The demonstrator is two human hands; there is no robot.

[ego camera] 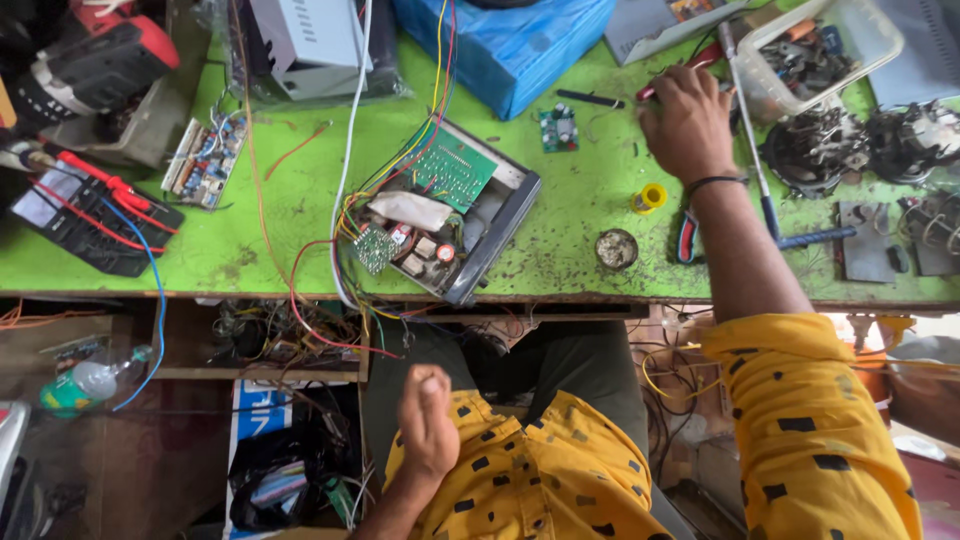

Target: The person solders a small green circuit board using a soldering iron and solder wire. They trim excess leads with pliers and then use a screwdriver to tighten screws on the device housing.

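The right hand (688, 122) is reaching across the green workbench (580, 215) toward the upper right of the frame, its back turned to the camera and its fingers curled down onto a red-handled tool (668, 76) lying on the bench. The fingertips are hidden under the hand, so I cannot tell whether they are gripping the handle or only touching it. A black band is sitting on that wrist. Just beside the hand, to the right, a long screwdriver with a blue handle (762, 170) is lying slanted down the bench, and a clear plastic tub of small parts (815, 50) is standing beyond it. A small green circuit board (558, 128) is lying to the left of the hand, and a yellow spool (650, 197) and a round tin (616, 249) are sitting below it.

The left hand (428, 420) is resting low in the frame, over the lap and below the bench edge, closed into a loose fist and holding nothing that shows.

In the middle of the bench an opened electronic unit (445, 210) is lying tilted, its boards and coloured wires exposed. At the left edge a black meter with red probes (85, 215) is lying, well apart from both hands, with another circuit board (205, 160) near it.
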